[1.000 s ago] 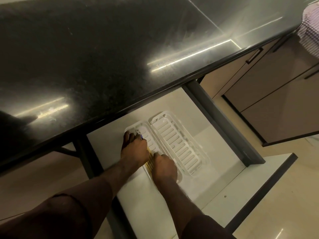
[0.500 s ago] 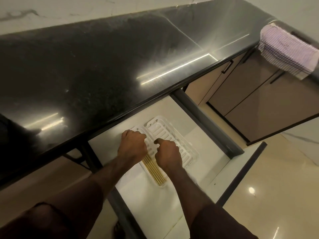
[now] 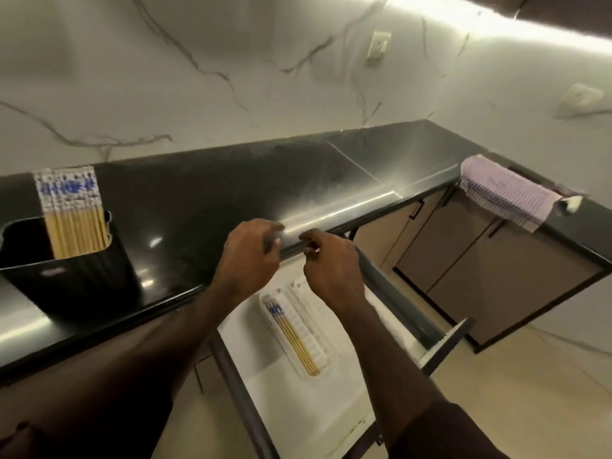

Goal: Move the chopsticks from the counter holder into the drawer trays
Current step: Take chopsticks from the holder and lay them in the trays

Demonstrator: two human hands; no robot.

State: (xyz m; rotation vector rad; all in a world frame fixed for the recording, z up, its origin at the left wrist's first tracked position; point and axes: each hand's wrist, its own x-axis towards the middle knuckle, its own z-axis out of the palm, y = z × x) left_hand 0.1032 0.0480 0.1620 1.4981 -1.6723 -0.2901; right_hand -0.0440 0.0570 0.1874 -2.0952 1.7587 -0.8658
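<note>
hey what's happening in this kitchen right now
A person is moving chopsticks from a black holder on the dark counter into white trays in an open drawer. A few chopsticks lie in the left tray; many are in the holder. Both the left hand and the right hand are raised above the drawer, empty.

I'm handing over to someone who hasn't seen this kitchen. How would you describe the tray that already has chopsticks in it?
Start at the black counter and look below its front edge into the open white drawer. Two clear ribbed plastic trays lie there side by side. The loaded tray is the left one, the only one holding a bundle of chopsticks, tan with blue-patterned ends; its right neighbour, partly hidden by the right hand, shows no chopsticks.
</note>
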